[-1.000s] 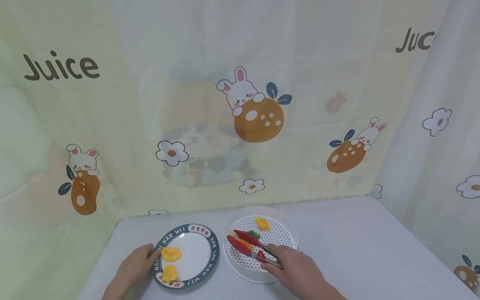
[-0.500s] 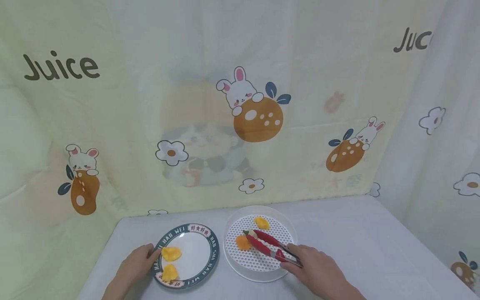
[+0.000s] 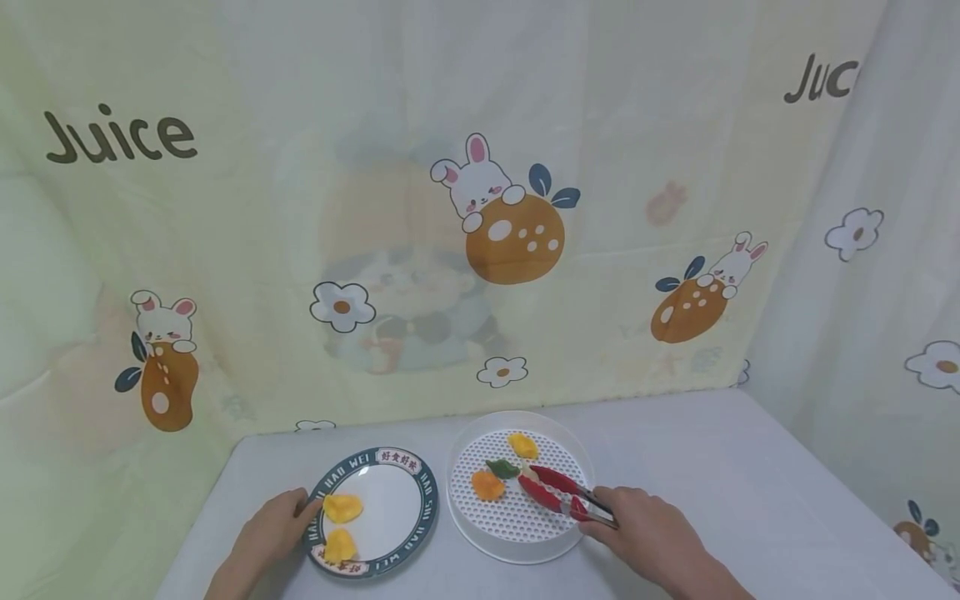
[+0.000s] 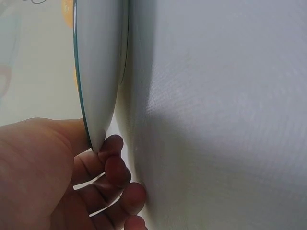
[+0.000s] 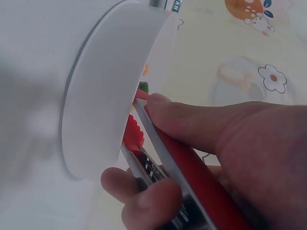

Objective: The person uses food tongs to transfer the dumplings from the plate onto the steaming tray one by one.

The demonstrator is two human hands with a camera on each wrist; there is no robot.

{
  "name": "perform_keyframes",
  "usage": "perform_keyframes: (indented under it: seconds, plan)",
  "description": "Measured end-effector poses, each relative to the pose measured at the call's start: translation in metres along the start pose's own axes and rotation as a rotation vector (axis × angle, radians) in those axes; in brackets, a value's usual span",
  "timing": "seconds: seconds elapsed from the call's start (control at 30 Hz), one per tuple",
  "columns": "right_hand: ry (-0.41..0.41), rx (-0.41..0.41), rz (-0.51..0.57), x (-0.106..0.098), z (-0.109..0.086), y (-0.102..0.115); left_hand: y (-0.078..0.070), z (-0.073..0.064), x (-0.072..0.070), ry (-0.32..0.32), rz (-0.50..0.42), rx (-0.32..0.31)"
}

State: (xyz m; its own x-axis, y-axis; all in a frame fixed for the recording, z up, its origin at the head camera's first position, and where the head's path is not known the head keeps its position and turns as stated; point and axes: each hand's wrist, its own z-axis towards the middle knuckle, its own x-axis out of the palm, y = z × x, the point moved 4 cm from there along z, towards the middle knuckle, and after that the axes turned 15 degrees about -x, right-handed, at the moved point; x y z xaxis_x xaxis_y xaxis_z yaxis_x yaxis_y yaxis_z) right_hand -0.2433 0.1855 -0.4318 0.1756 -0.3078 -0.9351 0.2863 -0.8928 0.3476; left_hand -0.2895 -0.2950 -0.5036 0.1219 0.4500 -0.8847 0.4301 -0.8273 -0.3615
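My left hand pinches the left rim of a white plate with a dark green lettered border; in the left wrist view its thumb is above and its fingers below the rim. Two yellow dumplings lie at the plate's left side. My right hand grips red-and-metal tongs over a white steamer basket with a perforated floor. A small whitish piece shows at the tong tips; its kind is unclear. Left of it lie a green piece and an orange dumpling. Behind is a yellow dumpling.
Plate and basket stand side by side on a white-covered table. A printed curtain with rabbits and fruit hangs along the back, and another cloth hangs on the right. The basket's raised wall surrounds the pieces in it.
My right hand and the tongs have moved right across the basket, the whitish piece moving along at their tips. The orange and green pieces are now uncovered. My left hand and the plate stay put.
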Motion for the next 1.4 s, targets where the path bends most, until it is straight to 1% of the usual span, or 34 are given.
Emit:
perform_keyframes:
  seconds: [0.13, 0.43, 0.67, 0.83, 1.07, 1.27, 1.4]
  plan:
    - [0.010, 0.001, -0.011, 0.002, 0.002, 0.000, 0.000, 0.000, -0.001, -0.004, -0.004, 0.004]
    - [-0.008, -0.021, -0.041, 0.000, 0.003, 0.001, 0.000, 0.000, 0.000, -0.005, -0.007, -0.005]
    - [-0.047, -0.009, -0.051, -0.014, 0.000, 0.001, -0.001, 0.000, 0.001, -0.003, -0.009, -0.009]
    - [-0.100, -0.009, -0.045, -0.023, -0.002, 0.005, -0.001, 0.000, 0.000, -0.007, 0.000, -0.005]
    - [-0.124, 0.046, 0.049, -0.025, 0.001, 0.018, 0.000, 0.000, 0.001, -0.005, 0.002, -0.010]
    - [-0.125, 0.016, 0.093, -0.021, 0.005, 0.035, 0.001, 0.002, 0.003, 0.000, -0.002, -0.016]
    - [-0.106, 0.024, 0.128, -0.015, 0.010, 0.048, 0.001, 0.001, 0.002, -0.006, -0.002, -0.020]
